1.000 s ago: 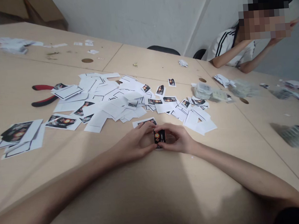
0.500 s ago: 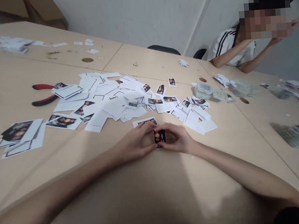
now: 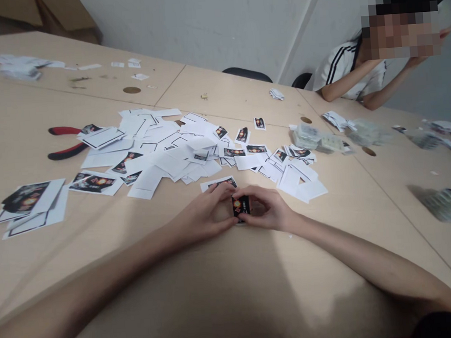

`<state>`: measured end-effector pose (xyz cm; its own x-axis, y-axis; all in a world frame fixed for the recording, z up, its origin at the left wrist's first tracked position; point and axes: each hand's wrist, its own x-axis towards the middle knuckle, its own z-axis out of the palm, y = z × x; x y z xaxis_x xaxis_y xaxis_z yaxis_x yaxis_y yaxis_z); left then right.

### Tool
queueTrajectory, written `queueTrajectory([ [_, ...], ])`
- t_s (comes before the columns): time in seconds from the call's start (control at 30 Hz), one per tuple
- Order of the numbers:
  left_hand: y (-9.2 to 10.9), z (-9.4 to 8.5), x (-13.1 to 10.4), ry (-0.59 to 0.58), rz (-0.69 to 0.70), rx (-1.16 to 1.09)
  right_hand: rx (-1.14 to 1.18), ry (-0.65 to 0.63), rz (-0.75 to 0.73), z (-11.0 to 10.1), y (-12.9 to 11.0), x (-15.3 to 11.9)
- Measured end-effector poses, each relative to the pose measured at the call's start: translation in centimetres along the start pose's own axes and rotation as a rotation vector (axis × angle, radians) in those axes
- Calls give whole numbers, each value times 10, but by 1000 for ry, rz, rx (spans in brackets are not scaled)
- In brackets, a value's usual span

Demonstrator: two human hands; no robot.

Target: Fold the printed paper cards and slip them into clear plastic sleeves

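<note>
It looks like a small workshop: cut paper labels point(image 3: 171, 162) strewn over a wide jointed counter point(image 3: 203, 299), red-and-black pliers point(image 3: 70, 152) at ten o'clock, a cardboard box point(image 3: 70, 12) at eleven, a co-worker point(image 3: 346, 75) leaning in at two.

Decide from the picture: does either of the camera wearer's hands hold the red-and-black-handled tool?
No, the tool lies on the table, while the left hand and right hand hold a dark printed piece.
</note>
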<state>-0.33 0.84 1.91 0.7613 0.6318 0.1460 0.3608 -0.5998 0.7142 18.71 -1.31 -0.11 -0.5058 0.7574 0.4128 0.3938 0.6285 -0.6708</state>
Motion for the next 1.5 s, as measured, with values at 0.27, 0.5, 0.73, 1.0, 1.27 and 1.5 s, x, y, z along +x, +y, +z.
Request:
queueTrajectory([
  [0.27, 0, 2, 1, 17, -12, 6, -7, 2, 4, 0, -1, 0],
  [0.5, -7, 5, 3, 27, -10, -10, -84, 71, -15, 3, -4, 1],
  [0.73, -2, 1, 3, 5, -21, -23, -132, 113, -1, 9, -2, -1],
  [1.0, -3, 3, 5, 25, -41, -26, -203, 163, 1, 11, -1, 1],
  [1.27, -9, 7, 3, 69, -21, -30, -210, 124, 16, 9, -3, 3],
  [1.5, -15, 11, 3, 58, -15, -8, -188, 113, 63, 9, -2, 4],
])
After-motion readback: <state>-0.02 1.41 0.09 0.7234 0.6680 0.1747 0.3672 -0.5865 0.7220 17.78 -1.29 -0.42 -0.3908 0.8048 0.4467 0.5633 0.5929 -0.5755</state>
